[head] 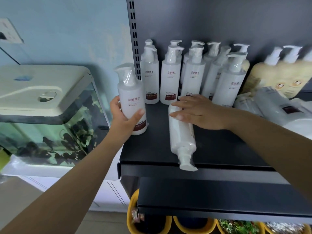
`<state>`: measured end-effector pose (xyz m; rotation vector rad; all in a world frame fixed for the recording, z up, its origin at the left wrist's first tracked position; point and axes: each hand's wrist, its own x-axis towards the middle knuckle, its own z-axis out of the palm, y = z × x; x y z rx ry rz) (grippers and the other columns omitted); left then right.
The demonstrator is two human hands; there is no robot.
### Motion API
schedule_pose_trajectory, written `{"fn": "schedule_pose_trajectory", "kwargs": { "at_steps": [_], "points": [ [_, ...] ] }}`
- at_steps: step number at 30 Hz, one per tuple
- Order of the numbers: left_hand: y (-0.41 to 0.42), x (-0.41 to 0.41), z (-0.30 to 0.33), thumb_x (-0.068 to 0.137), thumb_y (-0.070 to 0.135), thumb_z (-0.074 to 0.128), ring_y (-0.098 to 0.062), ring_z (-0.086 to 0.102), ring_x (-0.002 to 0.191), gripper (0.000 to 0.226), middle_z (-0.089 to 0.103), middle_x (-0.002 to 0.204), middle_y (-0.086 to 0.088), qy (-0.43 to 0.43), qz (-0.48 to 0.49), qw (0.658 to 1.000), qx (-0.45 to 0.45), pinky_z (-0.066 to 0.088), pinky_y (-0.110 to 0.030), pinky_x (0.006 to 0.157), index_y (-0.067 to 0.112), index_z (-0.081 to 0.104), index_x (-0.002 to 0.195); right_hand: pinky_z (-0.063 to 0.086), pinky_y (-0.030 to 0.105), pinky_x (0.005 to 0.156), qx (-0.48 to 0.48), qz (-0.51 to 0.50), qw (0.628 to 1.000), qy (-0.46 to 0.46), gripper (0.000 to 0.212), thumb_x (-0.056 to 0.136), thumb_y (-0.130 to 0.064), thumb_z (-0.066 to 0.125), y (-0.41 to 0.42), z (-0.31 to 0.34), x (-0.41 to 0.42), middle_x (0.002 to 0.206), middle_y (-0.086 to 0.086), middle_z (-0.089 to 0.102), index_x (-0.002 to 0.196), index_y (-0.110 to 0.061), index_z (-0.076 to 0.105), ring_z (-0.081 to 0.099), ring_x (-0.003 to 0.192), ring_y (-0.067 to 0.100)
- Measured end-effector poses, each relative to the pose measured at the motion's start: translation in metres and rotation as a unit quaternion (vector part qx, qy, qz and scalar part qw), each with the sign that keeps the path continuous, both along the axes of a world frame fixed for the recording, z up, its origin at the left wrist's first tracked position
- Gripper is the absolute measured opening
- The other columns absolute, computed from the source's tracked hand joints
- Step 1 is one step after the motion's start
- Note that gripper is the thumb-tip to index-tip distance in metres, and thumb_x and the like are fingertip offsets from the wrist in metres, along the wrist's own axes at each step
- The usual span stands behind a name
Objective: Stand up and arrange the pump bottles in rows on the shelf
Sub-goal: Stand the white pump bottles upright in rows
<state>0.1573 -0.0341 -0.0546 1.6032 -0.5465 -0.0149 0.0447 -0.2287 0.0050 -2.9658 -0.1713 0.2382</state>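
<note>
My left hand [122, 114] is wrapped around a white pump bottle [131, 100], thumb across its front and fingers curled behind, holding it upright at the left front corner of the shelf [152, 149]. I cannot tell whether its base touches the shelf. The bottle is a smooth, matte plastic cylinder with rounded shoulders, a dark red label band low down and red characters above; its pump head is sealed in crinkly clear film.

My right hand [197, 112] lies flat with the fingers spread and straight, resting on the base end of a second bottle [182, 135]. That one lies on its side on the shelf, the same white cylinder, with its film-wrapped pump [186, 162] pointing toward me and sticking out past the shelf's front edge.

The shelf is a flat sheet of matte black metal with a folded front lip. At its back stand the upright bottles [170, 76] in close rows, all white with pumps in shiny film, the front ones showing dark red labels. To their right are cream-coloured bottles [270, 73], wider and rounded, blurred. In front of those lie more white bottles [273, 105] tipped on their sides in a loose heap.

Left of the shelf's slotted grey upright [135, 39] sits a glass fish tank [50, 119] with a smooth off-white lid with rounded corners.
</note>
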Motion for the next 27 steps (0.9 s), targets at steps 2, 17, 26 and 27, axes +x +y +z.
{"fn": "schedule_pose_trajectory", "kwargs": {
  "at_steps": [2, 17, 26, 27],
  "points": [
    [-0.002, -0.001, -0.002, 0.083, 0.009, 0.059, 0.0, 0.049, 0.095, 0.063, 0.04, 0.118, -0.005, -0.008, 0.006, 1.0, 0.001, 0.046, -0.004, 0.072, 0.007, 0.018, 0.13, -0.011, 0.033, 0.115, 0.02, -0.009, 1.0, 0.017, 0.064, 0.084, -0.058, 0.009, 0.002, 0.001, 0.003, 0.154, -0.015, 0.019, 0.14, -0.036, 0.031, 0.004, 0.142, 0.002],
    [0.003, -0.007, 0.005, 0.084, 0.015, 0.06, -0.011, 0.048, 0.105, 0.064, 0.043, 0.117, -0.002, 0.012, -0.01, 1.0, 0.026, 0.044, -0.017, 0.086, 0.009, 0.018, 0.133, 0.041, 0.033, 0.086, 0.083, -0.236, 0.967, 0.053, 0.071, 0.081, -0.07, 0.03, -0.002, -0.002, 0.002, 0.111, -0.001, 0.059, 0.124, -0.017, 0.048, 0.055, 0.1, 0.019],
    [0.011, 0.003, 0.016, 0.07, 0.017, 0.075, -0.018, 0.049, 0.108, 0.074, 0.049, 0.12, 0.001, 0.016, -0.022, 0.985, 0.17, 0.041, -0.027, 0.083, 0.018, 0.033, 0.131, 0.04, 0.016, 0.053, 0.32, -0.292, 0.898, -0.083, 0.024, 0.083, -0.043, 0.058, -0.009, -0.01, -0.018, 0.077, -0.001, 0.059, 0.099, -0.024, 0.057, 0.053, 0.064, 0.008],
    [0.007, 0.005, 0.015, 0.07, 0.019, 0.075, -0.019, 0.049, 0.111, 0.074, 0.05, 0.125, -0.001, 0.015, -0.008, 0.984, 0.177, 0.043, -0.031, 0.087, 0.018, 0.033, 0.132, 0.041, 0.013, 0.05, 0.368, -0.312, 0.867, -0.124, 0.023, 0.085, -0.041, 0.058, -0.008, -0.014, -0.016, 0.076, -0.004, 0.058, 0.099, -0.023, 0.058, 0.052, 0.063, 0.007]
  ]
}}
